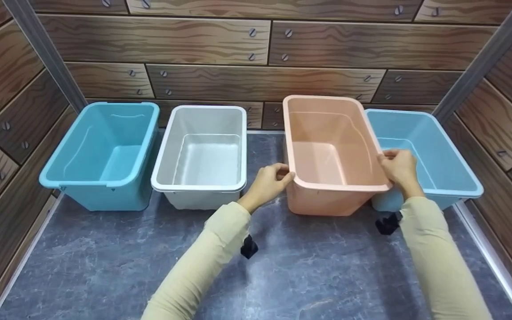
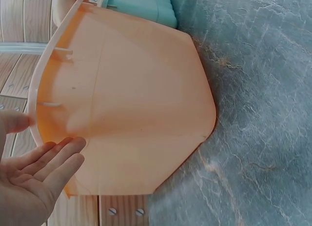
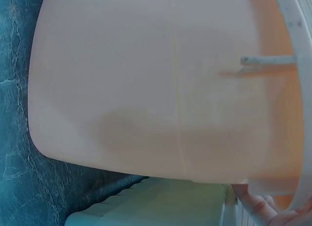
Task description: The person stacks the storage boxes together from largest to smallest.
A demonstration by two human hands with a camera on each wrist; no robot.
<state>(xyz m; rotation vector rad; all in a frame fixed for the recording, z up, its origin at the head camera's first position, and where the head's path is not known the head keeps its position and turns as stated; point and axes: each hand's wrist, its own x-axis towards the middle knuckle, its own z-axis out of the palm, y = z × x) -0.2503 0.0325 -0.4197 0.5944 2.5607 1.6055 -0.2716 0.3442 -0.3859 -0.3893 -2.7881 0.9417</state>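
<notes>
The peach bin [image 1: 318,202] is upright, between the white bin [image 1: 205,200] and the light blue bin [image 1: 454,178]; whether its base bears fully on the marbled surface [image 1: 296,275], I cannot tell. At its near left corner the left hand [image 1: 267,184] pinches the lip, thumb on the rim, fairly straight fingers tucked beneath; at its right side the right hand [image 1: 402,171] grips the rim. Holding opposite sides probably keeps it level and easy to steer. The white bin sits just left of it, the teal bin [image 1: 118,198] farther left, all openings up, presumably for easy reach.
</notes>
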